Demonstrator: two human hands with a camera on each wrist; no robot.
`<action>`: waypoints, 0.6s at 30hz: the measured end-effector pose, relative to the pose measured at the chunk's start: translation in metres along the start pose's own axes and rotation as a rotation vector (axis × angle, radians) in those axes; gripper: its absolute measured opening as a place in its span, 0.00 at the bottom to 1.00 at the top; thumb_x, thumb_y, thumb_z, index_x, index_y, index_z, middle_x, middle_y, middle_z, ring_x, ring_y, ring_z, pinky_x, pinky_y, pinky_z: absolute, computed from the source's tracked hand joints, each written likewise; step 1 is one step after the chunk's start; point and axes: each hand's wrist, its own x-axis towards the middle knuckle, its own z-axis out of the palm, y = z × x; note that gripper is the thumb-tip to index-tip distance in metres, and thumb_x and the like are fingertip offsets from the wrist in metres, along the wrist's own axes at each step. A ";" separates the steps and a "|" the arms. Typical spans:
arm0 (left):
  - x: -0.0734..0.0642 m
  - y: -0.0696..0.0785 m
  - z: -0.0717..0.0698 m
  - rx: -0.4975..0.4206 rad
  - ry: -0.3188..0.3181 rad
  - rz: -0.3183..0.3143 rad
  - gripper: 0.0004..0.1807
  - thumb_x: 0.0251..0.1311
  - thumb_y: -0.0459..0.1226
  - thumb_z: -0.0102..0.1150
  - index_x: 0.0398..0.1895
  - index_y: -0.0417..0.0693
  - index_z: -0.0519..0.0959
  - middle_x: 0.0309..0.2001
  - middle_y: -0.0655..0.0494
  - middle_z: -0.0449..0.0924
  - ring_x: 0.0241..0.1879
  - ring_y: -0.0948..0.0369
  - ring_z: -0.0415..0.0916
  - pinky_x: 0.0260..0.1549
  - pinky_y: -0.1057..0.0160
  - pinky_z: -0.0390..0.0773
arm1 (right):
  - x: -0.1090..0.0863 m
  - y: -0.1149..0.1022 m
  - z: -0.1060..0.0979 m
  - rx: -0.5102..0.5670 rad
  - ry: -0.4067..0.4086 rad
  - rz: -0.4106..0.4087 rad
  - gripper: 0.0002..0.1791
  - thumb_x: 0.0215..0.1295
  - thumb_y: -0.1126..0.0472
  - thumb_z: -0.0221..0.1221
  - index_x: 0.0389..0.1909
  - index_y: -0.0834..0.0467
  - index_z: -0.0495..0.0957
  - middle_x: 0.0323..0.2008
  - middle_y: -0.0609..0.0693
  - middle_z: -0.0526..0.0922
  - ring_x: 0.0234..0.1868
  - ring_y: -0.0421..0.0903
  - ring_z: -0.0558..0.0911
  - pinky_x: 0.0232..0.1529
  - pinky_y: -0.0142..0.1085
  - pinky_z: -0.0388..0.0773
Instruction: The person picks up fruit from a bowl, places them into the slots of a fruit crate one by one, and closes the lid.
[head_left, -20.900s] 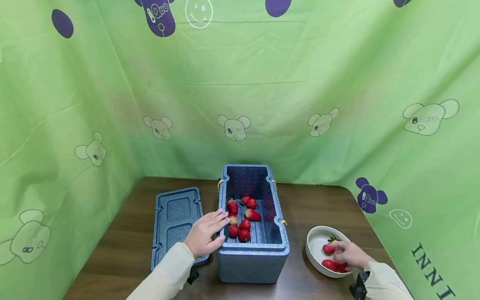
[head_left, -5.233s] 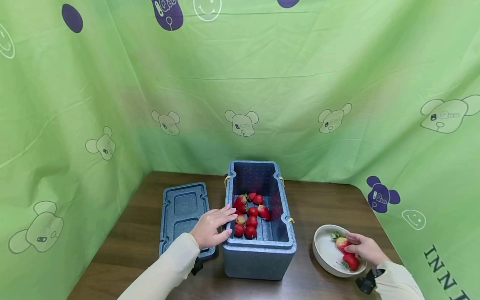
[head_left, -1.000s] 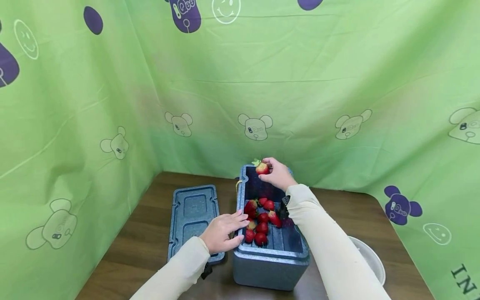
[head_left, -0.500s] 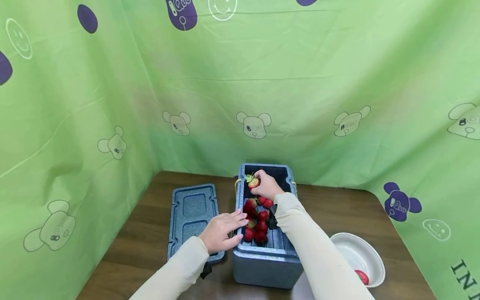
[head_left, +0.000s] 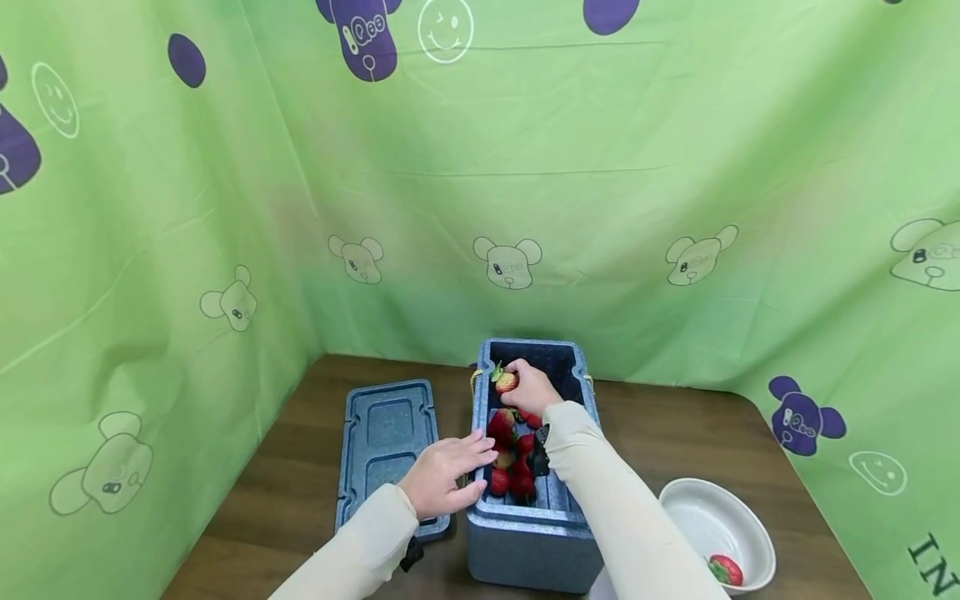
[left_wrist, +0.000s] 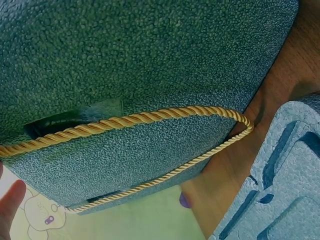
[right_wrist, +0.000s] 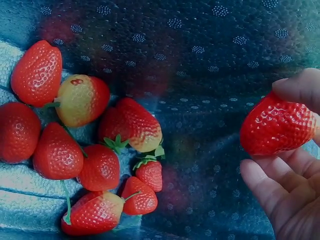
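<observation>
My right hand (head_left: 534, 392) pinches a strawberry (head_left: 507, 382) with a green leafy top, inside the far end of a speckled blue foam box (head_left: 528, 522). In the right wrist view, thumb and fingers hold that strawberry (right_wrist: 277, 127) above the box floor, apart from the several strawberries (right_wrist: 57, 150) heaped there. My left hand (head_left: 450, 475) rests on the box's left rim, fingers extended and their tips over the edge. One more strawberry (head_left: 725, 570) lies in a white bowl (head_left: 701, 504) to the right, partly behind my right sleeve.
Left of the box, its blue lid (head_left: 386, 425) lies flat on the brown wooden table (head_left: 247, 533). A twisted gold rope handle (left_wrist: 150, 117) hangs along the box's side. Green printed cloth (head_left: 420, 200) encloses the table at the back and sides.
Strawberries have gone from the bowl into the box over these frames. My right hand carried one from the bowl and has sunk lower into the box's far end. My left hand stays on the rim.
</observation>
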 end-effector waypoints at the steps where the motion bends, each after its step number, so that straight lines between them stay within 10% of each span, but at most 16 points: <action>1: 0.000 0.000 0.000 0.000 0.000 0.002 0.19 0.63 0.41 0.53 0.52 0.39 0.81 0.55 0.46 0.79 0.58 0.52 0.74 0.53 0.56 0.75 | 0.000 0.000 0.000 -0.010 -0.003 0.001 0.27 0.44 0.68 0.64 0.50 0.69 0.72 0.40 0.62 0.81 0.37 0.54 0.78 0.44 0.46 0.75; 18: 0.001 -0.002 0.000 -0.014 0.004 0.001 0.20 0.64 0.42 0.52 0.52 0.39 0.81 0.55 0.45 0.79 0.59 0.52 0.73 0.53 0.56 0.75 | -0.001 0.007 0.000 -0.111 -0.024 0.050 0.24 0.41 0.70 0.66 0.45 0.69 0.76 0.37 0.61 0.82 0.38 0.56 0.79 0.45 0.47 0.75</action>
